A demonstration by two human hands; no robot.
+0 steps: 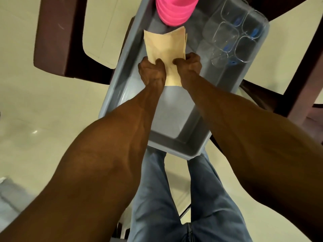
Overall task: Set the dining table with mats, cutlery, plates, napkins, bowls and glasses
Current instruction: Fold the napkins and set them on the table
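A thin stack of tan paper napkins (165, 48) is held over a grey plastic tub (176, 142). My left hand (151, 73) grips the stack's near left edge, thumb on top. My right hand (189, 67) grips its near right edge. Inside the tub, a stack of pink bowls (174, 10) sits at the far end. Several clear glasses (232, 41) stand along the tub's right side.
The tub rests in front of my legs in blue jeans (174, 198). A dark brown chair (56, 41) stands to the left on the cream tiled floor. Dark brown furniture legs (300, 95) rise at the right.
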